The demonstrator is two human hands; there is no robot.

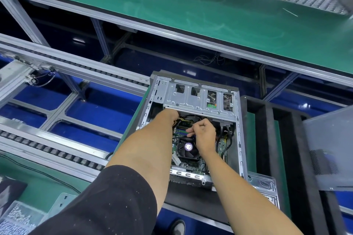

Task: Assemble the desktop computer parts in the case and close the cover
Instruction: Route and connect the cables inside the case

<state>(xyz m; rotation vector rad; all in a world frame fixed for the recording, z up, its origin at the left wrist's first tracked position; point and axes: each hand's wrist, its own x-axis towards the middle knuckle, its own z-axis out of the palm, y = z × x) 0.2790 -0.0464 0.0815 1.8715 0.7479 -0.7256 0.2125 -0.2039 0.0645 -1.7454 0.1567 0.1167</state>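
An open silver computer case (240, 135) lies on its side on a black foam pallet. Inside it sit a green motherboard (221, 149), a black CPU fan (188, 149) with a purple label, and a bundle of black, yellow and orange cables (188, 117) under the metal drive cage (198, 99). My left hand (170, 115) reaches under the cage's edge into the cables; its fingers are hidden. My right hand (204, 133) hovers above the fan with curled fingers pinching a thin black cable.
A perforated grey side panel (328, 150) leans at the right. Black foam pallet (282, 154) walls rise right of the case. Roller conveyor rails (57, 150) run at the left, a green-topped bench (172, 9) stands behind, and a box of screws (17, 217) sits bottom left.
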